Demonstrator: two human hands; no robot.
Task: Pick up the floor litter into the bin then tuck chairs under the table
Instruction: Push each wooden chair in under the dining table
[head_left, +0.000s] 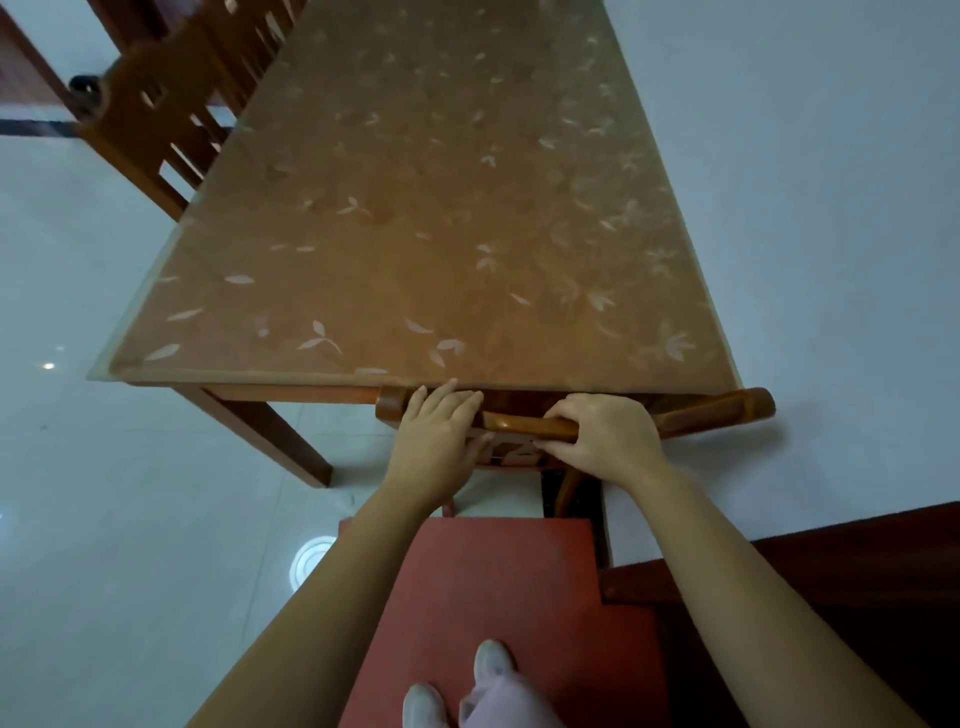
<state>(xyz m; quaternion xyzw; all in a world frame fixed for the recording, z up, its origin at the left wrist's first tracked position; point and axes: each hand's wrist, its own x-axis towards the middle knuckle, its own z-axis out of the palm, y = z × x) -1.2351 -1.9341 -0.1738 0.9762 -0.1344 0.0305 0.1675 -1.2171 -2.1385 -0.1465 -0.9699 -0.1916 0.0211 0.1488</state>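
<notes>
Chair (717, 410): we saw its top rail (530, 423) just beside the near edge of the table (260, 375).
Right hand (602, 431): curled round that rail.
Left hand (436, 434): fingers nearly straight, laid on it.
Table: leaf-patterned cover, by a white wall (779, 156).
Floor (104, 519): pale tiles, red mat (493, 571).

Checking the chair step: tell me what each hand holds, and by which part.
The right hand grips the chair by its top back rail; the left hand rests flat on that rail.

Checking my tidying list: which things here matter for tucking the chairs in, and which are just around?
Job: near chair, table, side chairs, left hand, right hand.
Just there: red mat, dark wooden furniture.
</notes>
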